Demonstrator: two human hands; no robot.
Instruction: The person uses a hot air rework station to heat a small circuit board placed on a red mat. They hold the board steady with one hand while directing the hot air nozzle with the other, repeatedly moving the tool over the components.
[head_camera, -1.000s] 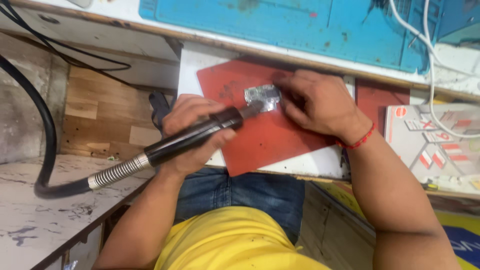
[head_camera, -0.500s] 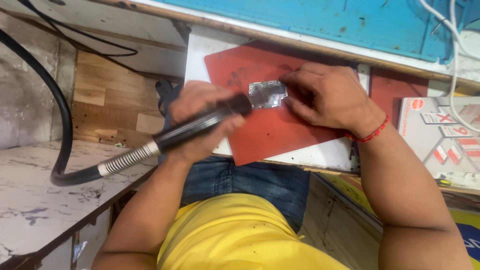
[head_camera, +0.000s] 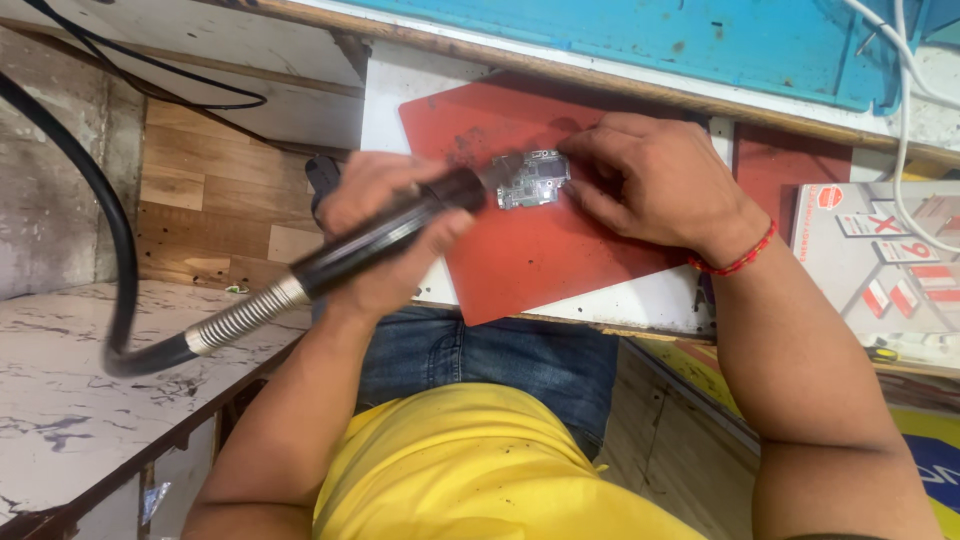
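I've got the left hand (head_camera: 385, 235) clenched round the black rotary handpiece (head_camera: 400, 235), tip on the small circuit board (head_camera: 533, 180) at centre frame, lying on the red mat (head_camera: 540, 250); right hand (head_camera: 655, 190) pins the board's right edge with its fingertips; best, I'd say, to press lightly and keep the board flat.

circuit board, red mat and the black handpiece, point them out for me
circuit board (head_camera: 533, 180), head view, on its middle.
red mat (head_camera: 545, 250), head view, on bare surface below the board.
black handpiece (head_camera: 375, 240), head view, on its barrel in the left hand (head_camera: 385, 225).
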